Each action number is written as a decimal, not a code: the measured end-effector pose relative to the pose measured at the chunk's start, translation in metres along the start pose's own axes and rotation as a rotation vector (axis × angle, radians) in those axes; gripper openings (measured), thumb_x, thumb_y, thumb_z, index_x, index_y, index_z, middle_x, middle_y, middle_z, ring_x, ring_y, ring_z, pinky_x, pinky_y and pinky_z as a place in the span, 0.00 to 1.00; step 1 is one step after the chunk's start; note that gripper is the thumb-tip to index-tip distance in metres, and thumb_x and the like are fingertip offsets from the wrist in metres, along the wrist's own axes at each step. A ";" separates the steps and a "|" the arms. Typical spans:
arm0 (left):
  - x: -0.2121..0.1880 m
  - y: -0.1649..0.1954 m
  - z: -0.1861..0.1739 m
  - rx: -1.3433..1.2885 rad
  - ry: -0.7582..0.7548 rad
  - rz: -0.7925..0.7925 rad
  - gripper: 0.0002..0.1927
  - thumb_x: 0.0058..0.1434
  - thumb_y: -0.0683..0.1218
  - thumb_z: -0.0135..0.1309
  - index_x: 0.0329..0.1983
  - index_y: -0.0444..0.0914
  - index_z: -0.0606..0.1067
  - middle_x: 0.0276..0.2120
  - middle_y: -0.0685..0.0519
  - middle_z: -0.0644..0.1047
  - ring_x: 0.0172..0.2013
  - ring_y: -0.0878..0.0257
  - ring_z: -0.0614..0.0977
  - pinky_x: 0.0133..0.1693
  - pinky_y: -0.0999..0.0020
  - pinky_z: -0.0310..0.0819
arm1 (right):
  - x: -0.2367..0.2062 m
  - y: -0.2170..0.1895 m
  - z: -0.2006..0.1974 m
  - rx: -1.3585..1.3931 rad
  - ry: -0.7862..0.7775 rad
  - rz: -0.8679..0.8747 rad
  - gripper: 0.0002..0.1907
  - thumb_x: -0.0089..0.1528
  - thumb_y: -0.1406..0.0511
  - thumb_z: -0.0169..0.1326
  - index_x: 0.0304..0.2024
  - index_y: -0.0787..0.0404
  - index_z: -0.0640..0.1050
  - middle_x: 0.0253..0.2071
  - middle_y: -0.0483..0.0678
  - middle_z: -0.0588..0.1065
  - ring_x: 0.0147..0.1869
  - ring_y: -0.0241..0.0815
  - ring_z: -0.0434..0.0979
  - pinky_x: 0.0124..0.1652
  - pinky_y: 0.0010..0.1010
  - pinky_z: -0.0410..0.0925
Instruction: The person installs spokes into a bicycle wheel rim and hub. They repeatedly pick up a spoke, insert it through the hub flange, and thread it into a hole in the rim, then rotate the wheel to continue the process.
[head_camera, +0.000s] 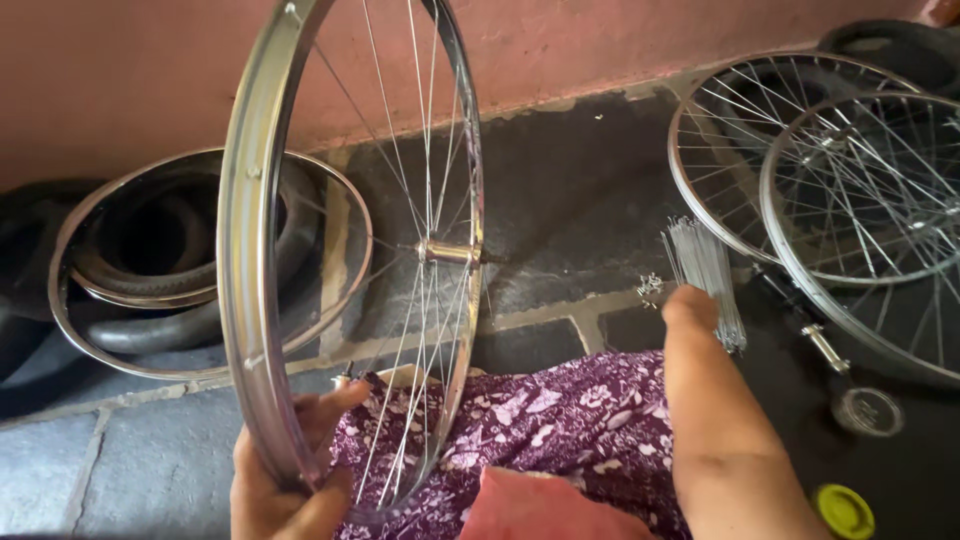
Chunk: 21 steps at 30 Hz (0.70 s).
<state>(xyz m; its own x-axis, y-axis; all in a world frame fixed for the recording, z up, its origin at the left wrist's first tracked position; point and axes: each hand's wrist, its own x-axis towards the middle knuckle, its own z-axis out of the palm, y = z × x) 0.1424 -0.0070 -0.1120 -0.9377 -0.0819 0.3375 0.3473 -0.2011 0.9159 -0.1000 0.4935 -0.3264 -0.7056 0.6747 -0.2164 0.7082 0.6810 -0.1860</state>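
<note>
Gripping the upright wheel rim (250, 250), left hand (285, 470) fingers clamp; right hand (690, 305) fingers hidden, unclear.

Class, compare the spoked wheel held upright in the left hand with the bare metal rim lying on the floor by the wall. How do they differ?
The held wheel stands upright on edge, gripped at its lower rim by the left hand; the bare rim lies nearly flat, untouched, over black tyres. The held wheel has spokes and a central hub; the bare rim has none. Both are shiny silver metal hoops.
</note>
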 end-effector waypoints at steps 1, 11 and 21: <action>0.000 -0.005 -0.003 -0.003 0.011 -0.009 0.41 0.44 0.25 0.45 0.66 0.31 0.58 0.58 0.26 0.74 0.69 0.40 0.70 0.72 0.47 0.53 | 0.007 0.007 0.002 -0.007 -0.013 0.013 0.16 0.67 0.66 0.51 0.54 0.61 0.82 0.60 0.60 0.77 0.64 0.60 0.76 0.58 0.48 0.72; 0.023 -0.025 -0.032 -0.109 -0.060 0.035 0.43 0.44 0.24 0.52 0.68 0.29 0.62 0.56 0.22 0.74 0.66 0.33 0.71 0.69 0.41 0.53 | 0.034 0.007 0.001 -0.104 -0.168 0.129 0.17 0.63 0.64 0.59 0.56 0.55 0.82 0.63 0.52 0.75 0.67 0.55 0.74 0.57 0.49 0.72; 0.030 -0.017 -0.024 -0.214 -0.146 0.070 0.43 0.47 0.23 0.49 0.71 0.29 0.60 0.59 0.22 0.71 0.69 0.36 0.69 0.74 0.39 0.52 | 0.039 0.014 0.005 -0.178 -0.062 0.104 0.17 0.64 0.61 0.57 0.55 0.54 0.82 0.61 0.52 0.77 0.64 0.53 0.76 0.53 0.44 0.73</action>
<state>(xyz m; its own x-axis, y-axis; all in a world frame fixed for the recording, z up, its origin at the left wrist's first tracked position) 0.1081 -0.0295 -0.1224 -0.8971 0.0357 0.4404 0.3902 -0.4034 0.8277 -0.1174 0.5283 -0.3420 -0.6221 0.7291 -0.2853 0.7585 0.6516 0.0114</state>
